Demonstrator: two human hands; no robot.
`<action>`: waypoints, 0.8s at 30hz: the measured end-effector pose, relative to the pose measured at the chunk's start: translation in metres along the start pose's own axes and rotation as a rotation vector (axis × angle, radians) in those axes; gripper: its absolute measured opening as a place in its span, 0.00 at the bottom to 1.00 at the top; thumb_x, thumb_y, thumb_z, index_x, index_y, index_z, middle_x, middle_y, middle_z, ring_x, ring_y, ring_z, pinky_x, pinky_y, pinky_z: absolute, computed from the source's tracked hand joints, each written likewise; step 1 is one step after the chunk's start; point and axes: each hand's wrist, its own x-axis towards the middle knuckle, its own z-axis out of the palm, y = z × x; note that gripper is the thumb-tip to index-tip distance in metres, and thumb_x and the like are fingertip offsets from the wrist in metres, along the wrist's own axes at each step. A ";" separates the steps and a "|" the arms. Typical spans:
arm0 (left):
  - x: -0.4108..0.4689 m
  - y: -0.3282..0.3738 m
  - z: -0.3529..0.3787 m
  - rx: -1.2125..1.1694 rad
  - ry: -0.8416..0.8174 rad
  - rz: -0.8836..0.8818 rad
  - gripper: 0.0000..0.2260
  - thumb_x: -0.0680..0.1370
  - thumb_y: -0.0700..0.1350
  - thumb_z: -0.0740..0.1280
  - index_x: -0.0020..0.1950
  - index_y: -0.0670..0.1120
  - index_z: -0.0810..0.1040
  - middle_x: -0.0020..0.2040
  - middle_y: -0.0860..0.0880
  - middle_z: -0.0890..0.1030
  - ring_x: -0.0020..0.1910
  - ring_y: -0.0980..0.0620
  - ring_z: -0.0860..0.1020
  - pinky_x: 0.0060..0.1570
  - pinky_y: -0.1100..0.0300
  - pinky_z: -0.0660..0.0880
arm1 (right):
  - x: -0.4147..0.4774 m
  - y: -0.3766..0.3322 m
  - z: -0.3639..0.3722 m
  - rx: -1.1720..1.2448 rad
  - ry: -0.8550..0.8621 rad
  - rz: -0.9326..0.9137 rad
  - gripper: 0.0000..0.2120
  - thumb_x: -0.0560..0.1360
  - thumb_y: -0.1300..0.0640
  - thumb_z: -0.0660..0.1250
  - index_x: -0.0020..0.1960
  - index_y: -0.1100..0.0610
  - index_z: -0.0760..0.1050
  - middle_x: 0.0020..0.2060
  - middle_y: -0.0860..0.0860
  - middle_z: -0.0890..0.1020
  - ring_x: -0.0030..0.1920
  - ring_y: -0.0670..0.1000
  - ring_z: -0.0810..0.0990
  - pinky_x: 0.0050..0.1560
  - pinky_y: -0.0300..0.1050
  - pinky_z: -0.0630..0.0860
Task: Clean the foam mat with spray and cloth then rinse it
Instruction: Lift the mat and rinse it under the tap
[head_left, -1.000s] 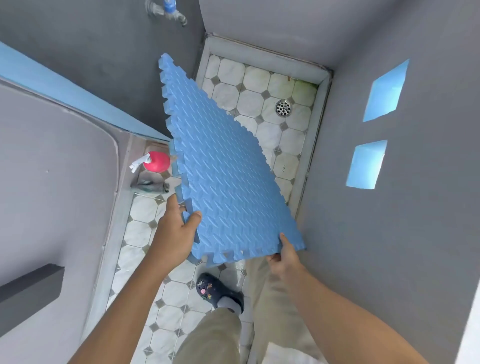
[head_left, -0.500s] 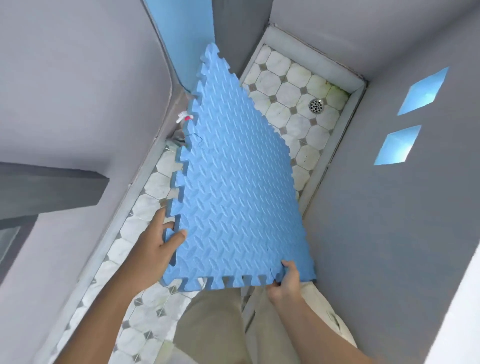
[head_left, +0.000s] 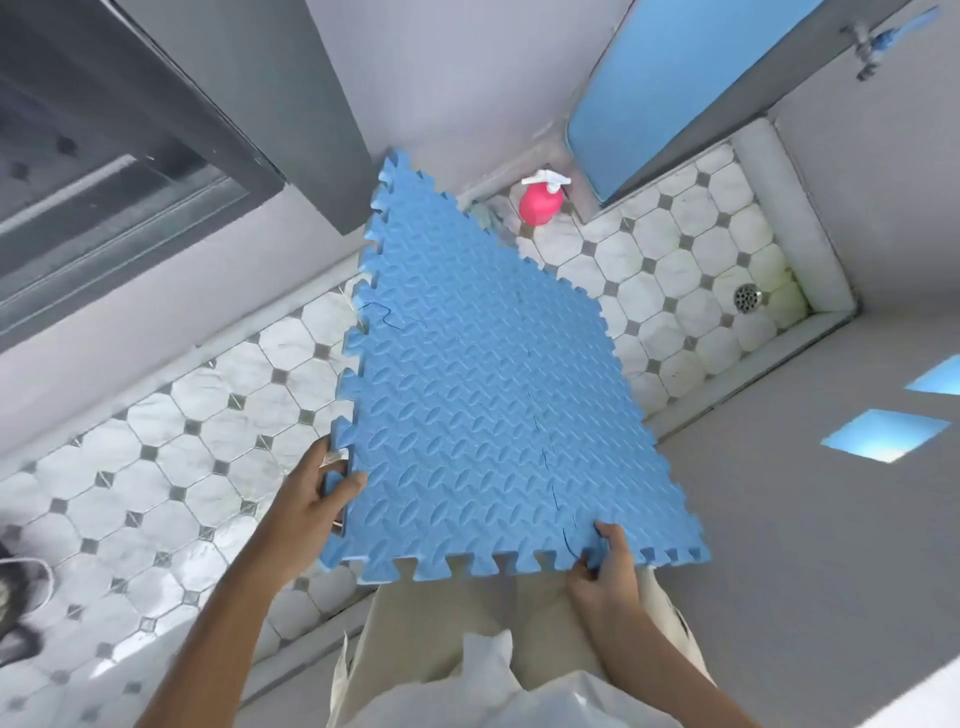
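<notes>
Now: one foam mat (head_left: 483, 395), two hands gripping — left hand (head_left: 311, 499), right hand (head_left: 605, 566); one spray bottle (head_left: 540, 202).

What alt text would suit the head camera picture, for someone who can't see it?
Two hands hold a blue foam mat above a white tiled floor: left hand on its side edge, right hand on its near edge. A pink spray bottle stands by the wall beyond.

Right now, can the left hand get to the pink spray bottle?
Probably not yet. The left hand has its grip on the foam mat, at its near left edge, and the pink spray bottle stands beyond the mat's far corner. It would need to let go first.
</notes>
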 end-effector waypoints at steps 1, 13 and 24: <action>0.001 -0.001 -0.001 -0.022 0.003 0.002 0.13 0.81 0.43 0.66 0.60 0.61 0.74 0.46 0.48 0.82 0.34 0.58 0.78 0.39 0.58 0.75 | -0.002 -0.004 -0.001 -0.077 -0.008 -0.028 0.20 0.80 0.65 0.65 0.67 0.50 0.67 0.55 0.55 0.78 0.45 0.45 0.79 0.46 0.26 0.74; 0.000 -0.025 0.017 -0.184 -0.048 -0.039 0.14 0.81 0.45 0.65 0.64 0.59 0.71 0.49 0.48 0.84 0.46 0.48 0.83 0.43 0.54 0.79 | -0.012 -0.040 -0.017 -0.434 0.178 -0.061 0.22 0.79 0.64 0.65 0.69 0.47 0.68 0.45 0.54 0.79 0.40 0.53 0.77 0.41 0.43 0.73; -0.043 -0.080 0.054 -0.483 0.156 -0.216 0.12 0.80 0.37 0.65 0.55 0.54 0.75 0.43 0.50 0.84 0.37 0.54 0.82 0.31 0.65 0.76 | -0.001 -0.077 -0.018 0.081 0.273 0.155 0.13 0.68 0.61 0.75 0.46 0.57 0.72 0.37 0.55 0.76 0.32 0.52 0.74 0.27 0.40 0.74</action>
